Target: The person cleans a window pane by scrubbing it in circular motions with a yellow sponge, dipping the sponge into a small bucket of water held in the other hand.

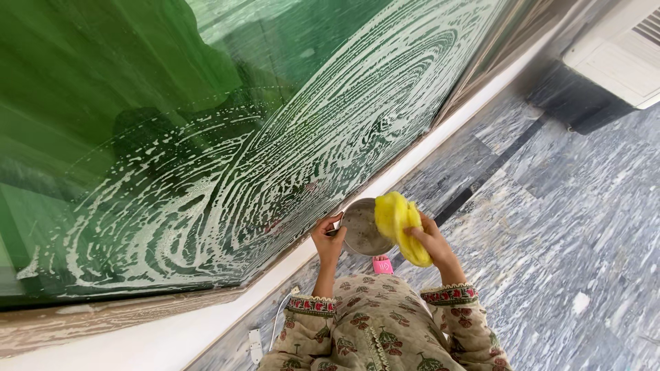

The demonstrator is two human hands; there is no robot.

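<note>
Left hand [328, 237] grips rim of steel bowl [360, 230], held above marble floor [550, 227] near soapy glass [275, 137] base. Right hand [432, 242] closed on yellow cloth [399, 223] over bowl. Keep bowl level, wring cloth inside rim.

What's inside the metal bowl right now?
The metal bowl, held by the left hand, shows a greyish wet-looking inside. The yellow cloth in the right hand covers its right part.
</note>
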